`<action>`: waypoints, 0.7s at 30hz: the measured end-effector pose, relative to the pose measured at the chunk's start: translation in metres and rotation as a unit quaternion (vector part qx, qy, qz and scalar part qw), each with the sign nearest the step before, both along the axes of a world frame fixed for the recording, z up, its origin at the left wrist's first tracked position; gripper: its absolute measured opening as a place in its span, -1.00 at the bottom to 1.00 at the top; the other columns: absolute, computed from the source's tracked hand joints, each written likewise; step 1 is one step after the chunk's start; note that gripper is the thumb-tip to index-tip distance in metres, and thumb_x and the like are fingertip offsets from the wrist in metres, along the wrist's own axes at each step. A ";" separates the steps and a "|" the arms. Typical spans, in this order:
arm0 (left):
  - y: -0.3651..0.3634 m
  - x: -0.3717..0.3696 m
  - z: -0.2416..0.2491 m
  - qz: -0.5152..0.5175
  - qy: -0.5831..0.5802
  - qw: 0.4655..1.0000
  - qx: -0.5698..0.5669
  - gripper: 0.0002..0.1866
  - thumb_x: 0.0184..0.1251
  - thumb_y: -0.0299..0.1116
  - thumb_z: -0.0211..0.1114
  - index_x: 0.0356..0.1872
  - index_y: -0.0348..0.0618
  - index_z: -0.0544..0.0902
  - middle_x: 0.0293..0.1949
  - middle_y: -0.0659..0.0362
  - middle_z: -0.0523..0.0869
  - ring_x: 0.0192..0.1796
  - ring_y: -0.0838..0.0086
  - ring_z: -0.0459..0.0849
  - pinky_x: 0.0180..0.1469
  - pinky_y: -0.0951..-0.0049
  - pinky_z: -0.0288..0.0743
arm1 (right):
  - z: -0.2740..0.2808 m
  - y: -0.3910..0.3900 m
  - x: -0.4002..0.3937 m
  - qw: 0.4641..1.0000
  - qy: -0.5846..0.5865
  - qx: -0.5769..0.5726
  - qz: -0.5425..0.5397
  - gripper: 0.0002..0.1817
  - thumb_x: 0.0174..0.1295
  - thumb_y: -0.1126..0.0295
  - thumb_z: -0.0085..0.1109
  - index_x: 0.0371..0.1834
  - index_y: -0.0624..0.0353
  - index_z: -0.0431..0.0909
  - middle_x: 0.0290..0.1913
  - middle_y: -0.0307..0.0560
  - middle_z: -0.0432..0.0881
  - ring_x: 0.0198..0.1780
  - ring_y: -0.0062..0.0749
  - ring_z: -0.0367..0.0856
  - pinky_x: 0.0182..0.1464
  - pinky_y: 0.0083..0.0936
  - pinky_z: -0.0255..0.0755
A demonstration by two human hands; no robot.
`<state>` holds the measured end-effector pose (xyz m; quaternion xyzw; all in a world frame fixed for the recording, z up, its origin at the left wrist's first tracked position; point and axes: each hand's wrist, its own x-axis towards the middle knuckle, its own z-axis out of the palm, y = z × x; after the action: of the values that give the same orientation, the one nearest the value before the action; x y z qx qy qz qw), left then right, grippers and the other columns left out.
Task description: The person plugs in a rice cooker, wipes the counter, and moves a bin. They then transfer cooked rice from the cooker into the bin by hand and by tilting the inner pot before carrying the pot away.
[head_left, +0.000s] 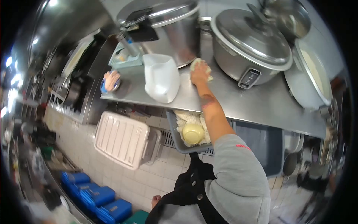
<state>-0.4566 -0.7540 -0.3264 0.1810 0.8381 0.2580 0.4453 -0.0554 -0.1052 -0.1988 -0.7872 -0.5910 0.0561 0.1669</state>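
My right hand (200,74) is pressed down on a pale yellow cloth (209,77) on the steel counter (190,93). It lies between the large steel pot (175,41) and the grey rice cooker (242,44). To its left stands a white plastic jug (161,78). Low in the view, my left hand (156,201) hangs by my side, partly cut off by my clothing, with its fingers curled; whatever it may hold is hidden. Below the counter edge, a grey tub (174,128) holds white rice and a yellow bowl (192,133).
A lidded pale bin (121,140) stands on the tiled floor. Blue cases (99,194) lie at the lower left. On the counter are a green basket (128,61), a small blue-rimmed container (111,81) and a large white tub (304,84) at the right.
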 end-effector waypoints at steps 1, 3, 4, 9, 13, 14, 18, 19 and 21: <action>0.020 -0.011 0.002 -0.005 -0.006 1.000 0.009 -0.75 0.29 -0.22 0.10 -0.20 -0.20 0.46 -0.39 0.07 0.63 -0.40 0.35 0.66 -0.49 0.38 0.49 | 0.010 0.001 0.000 1.000 0.026 -0.013 0.007 -0.22 0.16 0.00 0.01 0.41 -0.01 -0.02 0.47 -0.06 -0.17 0.47 -0.11 -0.25 0.36 0.10 -0.24; 0.049 -0.022 0.001 -0.014 -0.025 0.999 0.021 -0.75 0.30 -0.21 0.10 -0.20 -0.20 0.46 -0.38 0.07 0.63 -0.39 0.34 0.66 -0.49 0.37 0.49 | 0.031 -0.008 0.003 0.998 0.049 -0.025 0.016 -0.13 0.07 -0.05 0.11 0.42 -0.03 -0.03 0.47 -0.07 -0.18 0.47 -0.09 -0.24 0.33 0.17 -0.18; 0.062 -0.028 0.002 -0.039 -0.025 0.999 0.016 -0.75 0.30 -0.21 0.10 -0.20 -0.20 0.46 -0.38 0.07 0.63 -0.39 0.34 0.66 -0.49 0.37 0.49 | 0.034 -0.013 0.005 0.998 0.052 -0.011 0.024 -0.09 0.03 -0.06 0.15 0.42 -0.04 -0.05 0.47 -0.06 -0.18 0.47 -0.08 -0.24 0.31 0.22 -0.16; 0.166 -0.066 0.001 -0.198 -0.078 0.977 0.000 -0.81 0.31 -0.25 0.09 -0.21 -0.14 0.45 -0.46 0.08 0.59 -0.51 0.34 0.61 -0.53 0.38 0.46 | 0.055 -0.128 0.009 0.979 0.039 0.201 0.006 -0.08 -0.02 -0.06 0.19 0.41 -0.09 0.00 0.46 -0.06 -0.13 0.46 0.02 -0.24 0.21 0.44 -0.18; 0.268 -0.069 -0.003 -0.432 -0.080 0.896 -0.068 -0.81 0.29 -0.25 0.09 -0.27 -0.17 0.47 -0.53 0.09 0.56 -0.58 0.35 0.57 -0.59 0.39 0.43 | 0.051 -0.323 0.035 0.968 0.171 0.172 -0.066 -0.18 -0.04 0.12 0.27 0.34 -0.06 0.14 0.42 0.05 -0.02 0.42 0.06 -0.06 0.26 0.24 -0.03; 0.289 -0.065 -0.008 -0.475 -0.080 0.873 -0.079 -0.80 0.28 -0.25 0.09 -0.29 -0.18 0.48 -0.55 0.09 0.55 -0.59 0.35 0.56 -0.60 0.39 0.42 | 0.043 -0.378 0.045 0.957 0.161 0.208 -0.119 -0.24 -0.07 0.18 0.28 0.28 -0.04 0.23 0.36 0.11 0.09 0.38 0.08 0.04 0.27 0.11 0.03; 0.348 -0.038 -0.013 -0.571 -0.071 0.812 -0.099 -0.79 0.26 -0.26 0.09 -0.35 -0.22 0.50 -0.62 0.10 0.52 -0.66 0.37 0.52 -0.66 0.40 0.39 | 0.001 -0.612 0.082 0.897 0.060 0.217 -0.381 -0.51 -0.08 0.41 0.27 0.02 0.09 0.48 0.07 0.17 0.43 0.11 0.02 0.40 0.14 -0.26 0.31; 0.355 -0.037 -0.012 -0.584 -0.065 0.802 -0.104 -0.78 0.25 -0.26 0.09 -0.37 -0.23 0.51 -0.63 0.10 0.51 -0.68 0.37 0.51 -0.67 0.40 0.38 | -0.007 -0.671 0.082 0.851 0.044 0.210 -0.480 -0.62 -0.03 0.46 0.23 -0.05 0.12 0.51 0.03 0.11 0.45 0.08 -0.03 0.42 0.11 -0.30 0.33; 0.381 -0.010 -0.012 -0.607 -0.050 0.785 -0.112 -0.77 0.24 -0.26 0.09 -0.40 -0.25 0.52 -0.67 0.11 0.49 -0.71 0.37 0.49 -0.70 0.40 0.37 | -0.031 -0.786 0.082 0.742 0.058 0.213 -0.633 -0.79 0.14 0.37 0.10 -0.20 0.17 0.59 -0.12 0.07 0.57 -0.02 -0.13 0.51 0.02 -0.34 0.36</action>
<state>-0.4668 -0.3732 -0.3387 0.5877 0.5549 -0.1524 0.5687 0.0265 -0.8912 -0.2294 -0.9193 0.0574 -0.1445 0.3616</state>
